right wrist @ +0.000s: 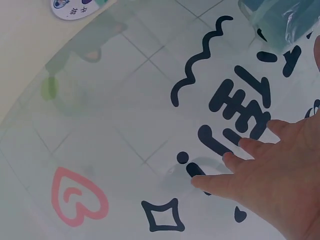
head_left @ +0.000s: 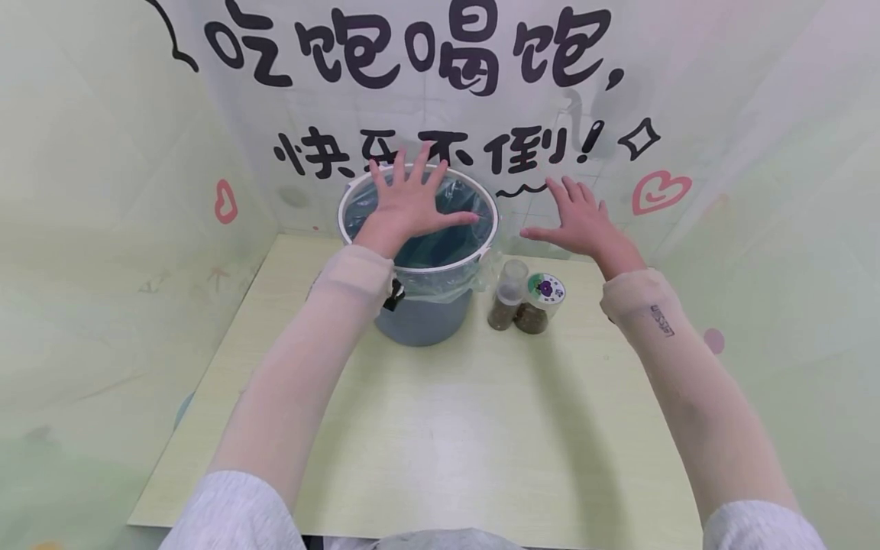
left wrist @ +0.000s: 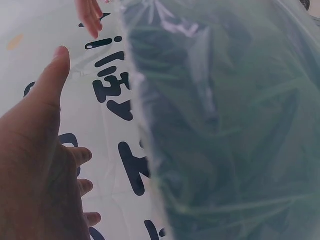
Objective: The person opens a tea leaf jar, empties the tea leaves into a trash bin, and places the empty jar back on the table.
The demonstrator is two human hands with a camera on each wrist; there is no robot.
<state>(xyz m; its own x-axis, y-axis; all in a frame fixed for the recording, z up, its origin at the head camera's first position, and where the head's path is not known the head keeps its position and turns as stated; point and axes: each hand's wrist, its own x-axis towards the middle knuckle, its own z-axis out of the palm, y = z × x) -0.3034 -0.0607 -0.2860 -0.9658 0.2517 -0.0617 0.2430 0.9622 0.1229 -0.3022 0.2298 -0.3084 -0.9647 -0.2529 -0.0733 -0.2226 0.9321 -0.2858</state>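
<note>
My left hand [head_left: 407, 205] is spread wide above a trash can [head_left: 425, 321], fingers straight and holding nothing. The can is blue-grey with a white rim ring, and a translucent trash bag [head_left: 450, 286] lines it and folds over the outside. In the left wrist view the bag's crinkled plastic [left wrist: 235, 120] fills the right side, apart from the hand. My right hand [head_left: 580, 221] is held up to the right of the can, fingers extended, with nothing in it. Below it stand two clear jars with dark contents: a narrow jar [head_left: 507, 302] and a jar with a printed lid [head_left: 543, 294].
A pale wooden table [head_left: 440, 428] carries the can and jars. Light sheeting with black lettering and pink hearts [head_left: 660, 191] hangs close behind and at both sides. A black clip-like piece [head_left: 395, 295] shows on the can's near left side.
</note>
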